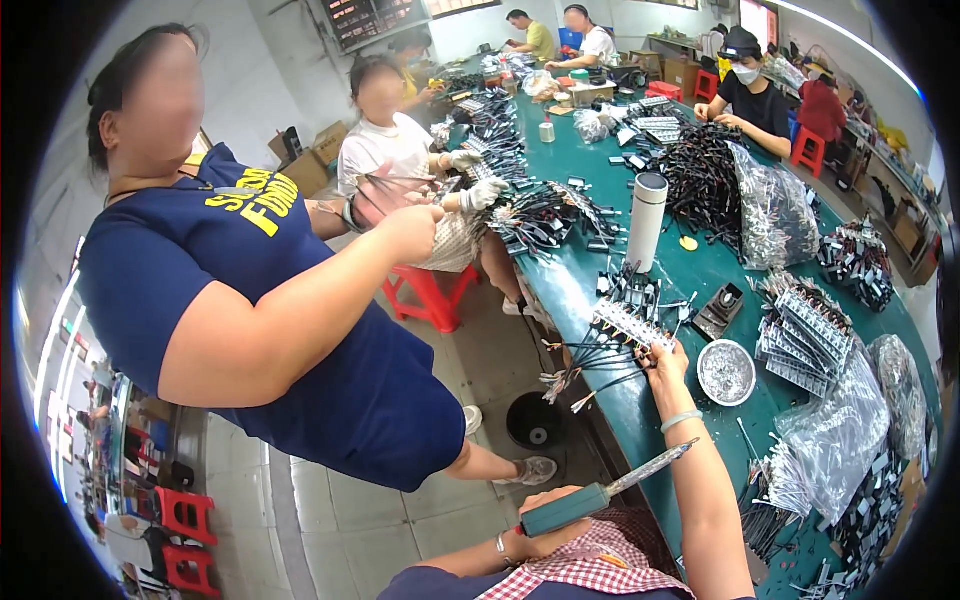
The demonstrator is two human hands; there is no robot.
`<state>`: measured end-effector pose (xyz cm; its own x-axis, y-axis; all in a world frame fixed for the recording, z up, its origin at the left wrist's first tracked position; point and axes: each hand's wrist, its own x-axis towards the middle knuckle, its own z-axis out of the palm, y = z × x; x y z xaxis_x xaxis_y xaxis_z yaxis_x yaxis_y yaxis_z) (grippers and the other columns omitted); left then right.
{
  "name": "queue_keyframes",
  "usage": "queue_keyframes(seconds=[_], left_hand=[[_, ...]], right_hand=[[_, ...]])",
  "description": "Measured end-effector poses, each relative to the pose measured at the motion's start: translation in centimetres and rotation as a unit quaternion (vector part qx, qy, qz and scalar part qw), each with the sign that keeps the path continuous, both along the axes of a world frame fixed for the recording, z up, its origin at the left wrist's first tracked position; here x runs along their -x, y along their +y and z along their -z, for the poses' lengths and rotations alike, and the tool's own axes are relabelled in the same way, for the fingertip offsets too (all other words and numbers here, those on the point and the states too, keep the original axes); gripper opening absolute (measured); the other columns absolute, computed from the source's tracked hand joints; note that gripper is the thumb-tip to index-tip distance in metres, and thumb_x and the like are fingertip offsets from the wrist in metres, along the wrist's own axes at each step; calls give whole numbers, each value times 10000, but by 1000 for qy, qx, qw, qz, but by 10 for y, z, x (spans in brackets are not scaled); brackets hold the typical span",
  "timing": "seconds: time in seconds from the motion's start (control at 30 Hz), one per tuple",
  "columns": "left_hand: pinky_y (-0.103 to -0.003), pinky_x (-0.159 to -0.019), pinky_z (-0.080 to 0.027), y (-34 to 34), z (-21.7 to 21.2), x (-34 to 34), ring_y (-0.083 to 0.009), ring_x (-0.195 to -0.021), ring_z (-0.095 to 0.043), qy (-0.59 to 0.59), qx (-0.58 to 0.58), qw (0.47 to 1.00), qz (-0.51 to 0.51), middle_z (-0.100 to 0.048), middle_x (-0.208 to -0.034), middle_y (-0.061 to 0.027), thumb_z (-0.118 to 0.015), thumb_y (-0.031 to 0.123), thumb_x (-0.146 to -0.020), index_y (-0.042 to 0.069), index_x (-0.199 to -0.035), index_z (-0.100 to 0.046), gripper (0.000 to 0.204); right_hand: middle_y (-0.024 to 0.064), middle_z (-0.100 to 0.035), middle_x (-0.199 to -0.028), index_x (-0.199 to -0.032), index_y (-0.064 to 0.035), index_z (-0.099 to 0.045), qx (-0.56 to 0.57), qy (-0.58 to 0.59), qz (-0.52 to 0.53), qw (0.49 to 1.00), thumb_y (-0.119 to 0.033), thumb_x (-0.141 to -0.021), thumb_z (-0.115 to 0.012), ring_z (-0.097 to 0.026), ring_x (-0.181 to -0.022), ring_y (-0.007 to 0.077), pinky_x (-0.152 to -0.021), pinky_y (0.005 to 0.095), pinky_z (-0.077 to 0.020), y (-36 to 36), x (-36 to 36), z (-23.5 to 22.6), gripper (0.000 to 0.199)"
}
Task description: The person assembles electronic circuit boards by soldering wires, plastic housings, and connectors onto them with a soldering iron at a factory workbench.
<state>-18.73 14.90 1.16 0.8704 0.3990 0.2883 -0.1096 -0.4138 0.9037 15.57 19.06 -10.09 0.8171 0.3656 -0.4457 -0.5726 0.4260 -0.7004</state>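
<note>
- Holding a soldering iron (570, 508) by its green handle, the left hand (546, 541) has its fingers closed around it. The metal point goes to the right of these fingers and, in this view, overlaps the right forearm.
- The right hand (664, 368) is pinching the near end of a pale strip (632, 325). This strip goes forward and left from the fingers; if it touches the table (568, 285), I cannot tell.
- Just right of the right fingers stands a metal bowl (728, 402), and a dark box (718, 311) is a little beyond it.
- Ahead of these fingers are black parts (630, 287), then an upright flask (647, 222).
- More to the right, stacked strips (803, 340) and a clear bag (835, 430) limit the side.
- The table edge passes left of the right fingers; loose wires (590, 375) reach over it.
- Ahead of the left fingers, floor tiles and a black bin (536, 420) are visible; a person in dark blue (330, 380) stands farther left.
</note>
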Motion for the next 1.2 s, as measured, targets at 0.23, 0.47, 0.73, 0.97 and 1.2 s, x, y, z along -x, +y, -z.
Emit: queue_keyframes(seconds=[0.23, 0.47, 0.73, 0.97, 1.2], left_hand=[[-287, -707, -510, -4, -9, -6, -198, -810, -664, -37, -7, 999, -25, -661, -1006, -101, -725, 151, -767, 27, -1091, -610, 365], [-283, -696, -508, -3, -3, -9, -204, -805, -667, -43, -13, 999, -4, -660, -1001, -130, -742, 123, -747, -13, -1097, -595, 403], [-279, -690, -506, -5, -9, -18, -206, -807, -666, -57, -6, 998, -7, -657, -1009, -132, -739, 109, -743, -19, -1094, -594, 400], [-282, -693, -510, -5, -15, -27, -211, -809, -663, -102, 3, 995, 13, -658, -1001, -135, -721, 82, -752, -34, -1087, -591, 378], [-281, -701, -512, -14, -16, -28, -210, -819, -664, -121, 5, 993, 10, -658, -992, -141, -715, 78, -760, -45, -1082, -587, 368]], right_hand=[[169, -583, -955, -1170, -46, -429, 13, 10, 19, 1000, 115, -849, -471, -553, -570, 218, -389, 313, -456, 2, 3, -6, 361], [172, -590, -911, -1141, -29, -438, 20, 5, 22, 1000, 120, -843, -480, -558, -555, 224, -379, 304, -452, 0, 6, -10, 336], [175, -583, -932, -1111, -34, -436, 39, -3, 5, 999, 102, -855, -483, -569, -590, 224, -406, 327, -474, -1, 2, -10, 294], [179, -588, -962, -1193, 1, -414, 65, -22, 16, 998, 122, -821, -506, -602, -629, 242, -459, 320, -516, -1, 2, -12, 401], [160, -584, -1029, -1184, 45, -438, 69, -34, -25, 997, 93, -818, -527, -628, -801, 247, -621, 333, -561, -22, 5, -13, 380]])
